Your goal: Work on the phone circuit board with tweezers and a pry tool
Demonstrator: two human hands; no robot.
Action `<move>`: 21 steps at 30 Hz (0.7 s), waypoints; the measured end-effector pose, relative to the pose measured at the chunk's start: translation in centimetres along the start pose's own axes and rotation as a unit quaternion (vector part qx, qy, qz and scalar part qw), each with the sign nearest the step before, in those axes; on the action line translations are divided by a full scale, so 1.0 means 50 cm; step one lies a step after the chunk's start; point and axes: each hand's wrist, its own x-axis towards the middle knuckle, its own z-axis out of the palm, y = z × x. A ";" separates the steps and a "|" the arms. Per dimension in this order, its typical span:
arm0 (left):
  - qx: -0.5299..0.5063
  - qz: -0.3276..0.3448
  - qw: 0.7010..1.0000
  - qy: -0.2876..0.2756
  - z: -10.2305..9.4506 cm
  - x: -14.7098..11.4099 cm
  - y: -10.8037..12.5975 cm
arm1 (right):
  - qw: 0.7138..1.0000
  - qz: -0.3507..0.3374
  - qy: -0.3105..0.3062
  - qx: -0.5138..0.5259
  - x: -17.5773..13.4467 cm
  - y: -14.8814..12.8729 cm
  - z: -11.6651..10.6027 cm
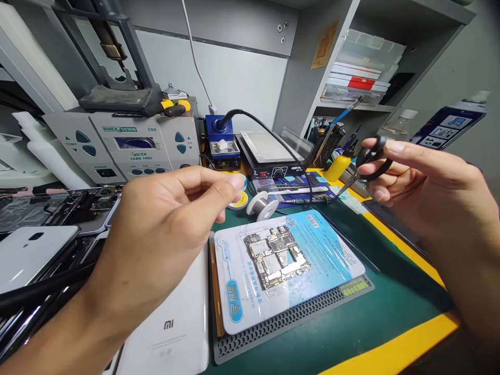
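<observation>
My right hand [425,182] holds a small pair of scissors [375,162] by the black finger loops, with the metal blades pointing down and left. On the left, my left hand [172,224] is raised in a pinch, thumb pressed against the index finger. Whatever lies between those fingertips, if anything, is too small to make out. Between and below the hands, a phone circuit board [278,255] lies on a white and blue printed package [328,255]. A spool of solder wire [261,207] stands just past the package, close to my left fingertips.
A grey rework station [133,140] stands at the back left, beside a blue soldering station [221,136] and a black heating plate [273,148]. White phones [167,312] and phone parts crowd the left side. A yellow bottle [338,167] is at the back right.
</observation>
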 end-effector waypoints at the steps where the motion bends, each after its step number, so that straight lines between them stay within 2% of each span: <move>1: 0.028 0.022 0.999 -0.020 -0.001 0.000 0.000 | 1.000 -0.001 0.003 0.000 -0.001 -0.001 0.001; 3: 0.060 0.043 0.996 -0.045 -0.003 0.000 0.000 | 1.000 -0.004 0.012 0.001 -0.003 -0.004 0.003; 12: -0.064 -0.055 0.994 -0.076 0.000 0.006 0.011 | 0.999 -0.021 0.029 0.002 -0.006 -0.002 -0.005; 21: -0.071 -0.055 0.990 -0.108 -0.007 0.003 0.015 | 1.000 0.011 0.021 -0.003 -0.006 0.005 -0.014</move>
